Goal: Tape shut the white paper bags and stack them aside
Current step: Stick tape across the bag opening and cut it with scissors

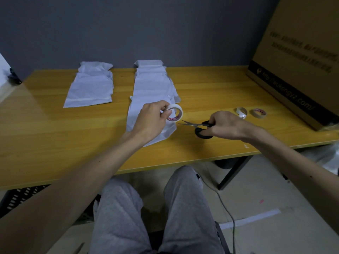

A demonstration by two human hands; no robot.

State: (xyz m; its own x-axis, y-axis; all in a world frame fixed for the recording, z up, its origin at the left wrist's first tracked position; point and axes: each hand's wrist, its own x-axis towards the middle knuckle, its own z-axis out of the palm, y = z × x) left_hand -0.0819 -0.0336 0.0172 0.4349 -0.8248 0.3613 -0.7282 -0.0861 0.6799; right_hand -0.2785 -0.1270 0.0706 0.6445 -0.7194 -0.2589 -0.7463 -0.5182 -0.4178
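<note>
- Left hand (150, 119) fingers (168, 113) pinch one tape roll (176, 113).
- Right hand (226, 125) fingers (212, 120) grip one scissors (200, 132).
- Right of scissors: two spare rolls (241, 112) (260, 113); left: two bag piles (90, 87) (152, 85).

On the tabletop (55, 143) before you, a pile of paper bags (89, 88) lies at the back left, with a longer row of bags (150, 85) to its right. Your left hand (152, 120) holds a tape roll (176, 113) over that row's near end. Just right, your right hand (227, 125) holds scissors (200, 129). Beyond them sit a spare tape roll (241, 112) and a second spare roll (259, 113), then a cardboard box (297, 61).
</note>
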